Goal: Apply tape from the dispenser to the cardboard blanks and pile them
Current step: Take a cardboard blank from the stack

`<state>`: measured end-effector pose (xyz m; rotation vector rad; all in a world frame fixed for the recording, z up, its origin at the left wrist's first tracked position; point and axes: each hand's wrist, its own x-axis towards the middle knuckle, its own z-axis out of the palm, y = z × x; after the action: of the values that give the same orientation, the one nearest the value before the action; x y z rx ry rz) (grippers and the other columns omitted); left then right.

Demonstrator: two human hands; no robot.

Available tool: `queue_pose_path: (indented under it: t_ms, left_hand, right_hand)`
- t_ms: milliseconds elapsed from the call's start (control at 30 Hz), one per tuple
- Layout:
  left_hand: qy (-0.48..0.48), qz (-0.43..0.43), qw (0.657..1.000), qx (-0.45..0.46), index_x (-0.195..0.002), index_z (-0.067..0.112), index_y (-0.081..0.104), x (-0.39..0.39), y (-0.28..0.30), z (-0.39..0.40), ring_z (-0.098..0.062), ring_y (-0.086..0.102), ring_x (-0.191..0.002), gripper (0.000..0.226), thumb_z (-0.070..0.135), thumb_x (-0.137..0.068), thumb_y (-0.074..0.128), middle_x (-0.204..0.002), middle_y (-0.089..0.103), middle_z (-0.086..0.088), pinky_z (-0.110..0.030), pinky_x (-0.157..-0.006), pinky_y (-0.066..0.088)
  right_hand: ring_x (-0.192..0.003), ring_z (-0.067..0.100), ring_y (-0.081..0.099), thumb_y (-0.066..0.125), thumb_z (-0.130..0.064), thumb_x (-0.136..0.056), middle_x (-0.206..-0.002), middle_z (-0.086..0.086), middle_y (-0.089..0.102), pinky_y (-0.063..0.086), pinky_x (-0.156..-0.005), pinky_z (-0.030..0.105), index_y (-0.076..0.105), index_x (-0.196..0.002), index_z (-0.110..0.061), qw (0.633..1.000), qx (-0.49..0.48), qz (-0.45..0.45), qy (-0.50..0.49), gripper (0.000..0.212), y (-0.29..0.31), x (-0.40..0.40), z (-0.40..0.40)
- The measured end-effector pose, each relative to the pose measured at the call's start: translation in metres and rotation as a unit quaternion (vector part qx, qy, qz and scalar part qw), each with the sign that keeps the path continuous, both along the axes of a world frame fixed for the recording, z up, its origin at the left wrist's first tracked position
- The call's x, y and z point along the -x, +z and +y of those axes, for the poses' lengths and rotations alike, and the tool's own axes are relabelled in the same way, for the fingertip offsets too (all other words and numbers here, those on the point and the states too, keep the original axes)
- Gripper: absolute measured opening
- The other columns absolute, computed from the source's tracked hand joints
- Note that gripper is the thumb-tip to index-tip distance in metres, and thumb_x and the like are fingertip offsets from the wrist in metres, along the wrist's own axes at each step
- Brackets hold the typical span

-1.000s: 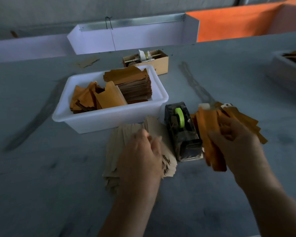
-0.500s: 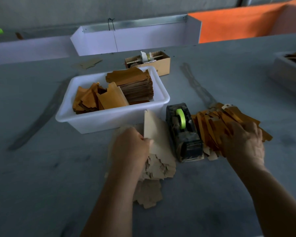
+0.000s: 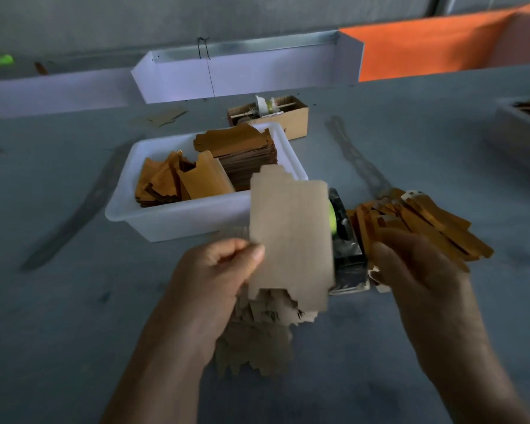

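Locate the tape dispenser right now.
Head view, centre-right: the tape dispenser stands on the table between the white bin and the fanned orange blanks, partly hidden behind the blank in the left hand.

Matt cardboard blank (image 3: 291, 240), smooth white plastic tub (image 3: 166, 221), glossy dispenser (image 3: 348, 264)

grey tabletop (image 3: 74, 316) | grey wall (image 3: 257, 16) | orange panel (image 3: 426, 47)
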<state>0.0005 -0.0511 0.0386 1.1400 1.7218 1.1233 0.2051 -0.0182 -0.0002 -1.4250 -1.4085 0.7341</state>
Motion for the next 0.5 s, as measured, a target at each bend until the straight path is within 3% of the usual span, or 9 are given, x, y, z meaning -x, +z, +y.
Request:
queue_pose_path:
  t_ms: [67, 133, 300, 433, 500]
  left_hand:
    - [-0.041, -0.05, 0.998, 0.013, -0.075, 0.034, 0.073, -0.006, -0.001, -0.004, 0.007, 0.055, -0.054, 0.009, 0.039, -0.077, 0.066, -0.059, 0.064, 0.016, -0.025, -0.067, 0.04]
    - [-0.052, -0.057, 0.997, 0.013, -0.076, 0.032, 0.073, -0.012, -0.005, -0.006, 0.008, 0.055, -0.054, 0.008, 0.035, -0.08, 0.066, -0.058, 0.063, 0.016, -0.019, -0.063, 0.04]
    - [-0.031, -0.059, 0.998, -0.013, -0.071, 0.022, 0.069, -0.023, -0.01, -0.006, 0.007, 0.053, -0.05, 0.014, 0.034, -0.077, 0.072, -0.055, 0.061, 0.018, -0.004, -0.049, 0.036]
    - [-0.028, -0.095, 0.995, 0.006, -0.094, 0.024, 0.07, -0.033, -0.014, -0.002, -0.006, 0.069, -0.078, 0.023, 0.033, -0.075, 0.076, -0.083, 0.074, 0.01, -0.018, -0.062, 0.048]
    - [-0.018, -0.105, 0.994, 0.023, -0.098, 0.022, 0.069, -0.038, -0.017, -0.001, -0.012, 0.069, -0.08, 0.027, 0.031, -0.075, 0.077, -0.086, 0.074, 0.005, -0.024, -0.061, 0.052]
  right_hand:
    - [-0.086, 0.009, 0.068, 0.057, -0.056, -0.069, -0.094, -0.005, 0.071, 0.055, -0.069, 0.024, 0.067, -0.106, -0.024, 0.981, 0.078, 0.144, 0.103, 0.049, 0.008, 0.014, -0.009]
    - [-0.088, 0.009, 0.068, 0.062, -0.053, -0.062, -0.095, -0.007, 0.072, 0.056, -0.071, 0.029, 0.07, -0.102, -0.024, 0.957, 0.131, 0.215, 0.143, 0.05, 0.009, 0.023, -0.013]
    - [-0.081, 0.017, 0.062, 0.065, -0.036, -0.061, -0.08, 0.0, 0.07, 0.052, -0.071, 0.037, 0.07, -0.083, -0.014, 0.954, 0.155, 0.231, 0.114, 0.031, 0.004, 0.027, -0.013]
    - [-0.081, 0.018, 0.062, 0.064, -0.034, -0.062, -0.08, 0.004, 0.07, 0.052, -0.073, 0.041, 0.072, -0.082, -0.015, 0.946, 0.177, 0.23, 0.147, 0.028, 0.002, 0.025, -0.017]
    - [-0.085, 0.024, 0.062, 0.063, -0.031, -0.068, -0.083, 0.005, 0.071, 0.053, -0.077, 0.045, 0.073, -0.083, -0.014, 0.945, 0.189, 0.218, 0.151, 0.024, 0.0, 0.023, -0.017]
